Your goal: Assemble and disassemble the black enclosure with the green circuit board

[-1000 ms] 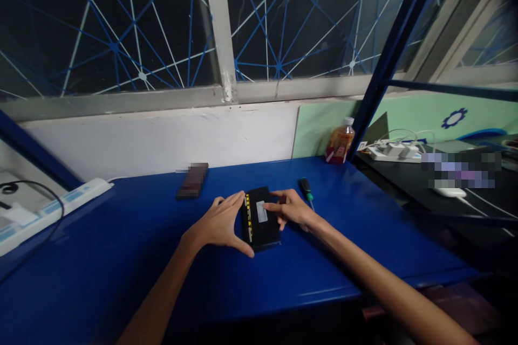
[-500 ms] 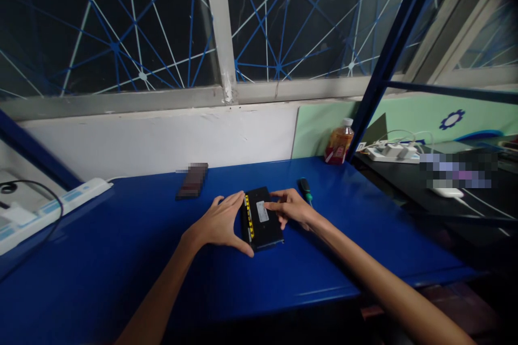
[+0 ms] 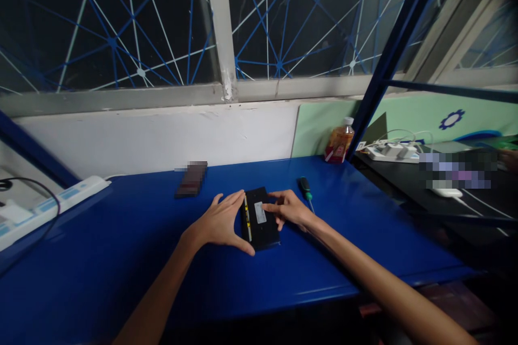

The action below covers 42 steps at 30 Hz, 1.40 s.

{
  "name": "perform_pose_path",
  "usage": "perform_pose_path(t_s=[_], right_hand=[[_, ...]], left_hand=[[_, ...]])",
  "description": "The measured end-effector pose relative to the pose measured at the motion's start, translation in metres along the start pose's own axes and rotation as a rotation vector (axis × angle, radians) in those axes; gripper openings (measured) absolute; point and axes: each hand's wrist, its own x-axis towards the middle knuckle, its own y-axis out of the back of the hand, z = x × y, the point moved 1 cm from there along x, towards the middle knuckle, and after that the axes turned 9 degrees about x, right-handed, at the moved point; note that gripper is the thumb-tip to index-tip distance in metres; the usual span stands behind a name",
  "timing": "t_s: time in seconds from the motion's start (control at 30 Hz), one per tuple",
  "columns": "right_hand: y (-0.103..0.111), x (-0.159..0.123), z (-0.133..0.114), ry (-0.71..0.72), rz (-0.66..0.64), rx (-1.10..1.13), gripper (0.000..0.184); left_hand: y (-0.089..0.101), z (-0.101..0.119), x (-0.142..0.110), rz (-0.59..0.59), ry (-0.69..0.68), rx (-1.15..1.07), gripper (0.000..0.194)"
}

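Note:
A flat black network switch [image 3: 265, 230] lies on the blue table in front of me. It has a white label on top and a row of yellow ports along its left side. My left hand [image 3: 218, 225] spans that port side, fingertips at the far left corner and thumb at the near one. At the right edge, my right hand [image 3: 290, 209] grips with bent fingers, one finger reaching over the top by the label. Just beyond the right hand rests a screwdriver [image 3: 305, 187] with a black and green handle.
A dark, partly blurred flat object [image 3: 191, 179] lies near the wall. At the table's back right corner stands a bottle [image 3: 340, 141] beside a blue post. A white power strip [image 3: 79, 198] with a cable is on the left; another power strip [image 3: 394, 152] sits on the neighbouring black desk.
The network switch has tipped and shifted slightly left, so less of its yellow port side shows. My right hand has moved slightly left with it; my left hand stays nearly in place.

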Motion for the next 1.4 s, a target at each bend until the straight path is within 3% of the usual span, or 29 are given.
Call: perform_pose_path(t_s=[0.73, 1.0, 1.1, 1.3, 1.4], right_hand=[[-0.010, -0.006, -0.008, 0.018, 0.124, -0.154, 0.050], [-0.011, -0.004, -0.005, 0.023, 0.115, -0.054, 0.068], [-0.011, -0.005, -0.005, 0.034, 0.107, -0.059, 0.066], [-0.009, -0.011, -0.012, 0.090, -0.056, -0.262, 0.048], [-0.010, -0.014, -0.018, 0.184, -0.045, -0.500, 0.042]], left_hand=[[0.002, 0.001, -0.001, -0.019, 0.012, -0.018, 0.120], [0.000, 0.003, 0.000, -0.020, 0.021, -0.037, 0.121], [0.000, 0.003, 0.000, -0.020, 0.024, -0.036, 0.121], [-0.002, 0.001, 0.000, -0.007, 0.011, -0.014, 0.118], [-0.004, 0.000, 0.000, -0.002, 0.015, -0.002, 0.116]])
